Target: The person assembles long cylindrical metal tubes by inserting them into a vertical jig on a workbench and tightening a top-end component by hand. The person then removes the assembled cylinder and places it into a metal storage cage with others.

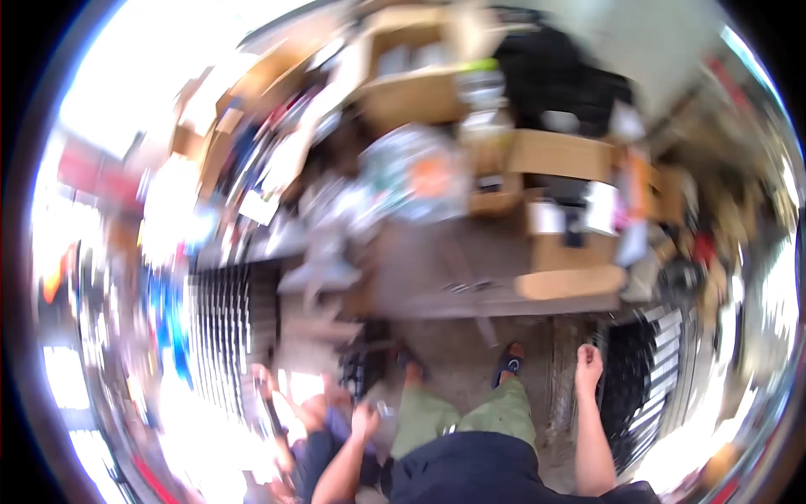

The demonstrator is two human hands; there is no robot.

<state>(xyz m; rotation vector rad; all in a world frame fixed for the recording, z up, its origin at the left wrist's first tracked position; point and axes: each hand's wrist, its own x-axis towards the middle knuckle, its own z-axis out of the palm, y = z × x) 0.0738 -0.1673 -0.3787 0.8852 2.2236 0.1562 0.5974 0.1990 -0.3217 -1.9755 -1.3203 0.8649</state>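
Note:
My left hand hangs low beside my left leg, blurred, its fingers curled in with nothing showing in them. To the right of my legs, my right hand is held out in front of me, fingers curled, and no object shows in it either. Neither hand touches the table ahead of me. On that table lie a clear plastic bag with something orange inside and an open cardboard box with small white and dark items.
Another person's hand shows at the lower left, close to my left arm. A dark slatted crate stands on my right, and a slatted rack is at the left. Farther back are a bigger carton and a black bag.

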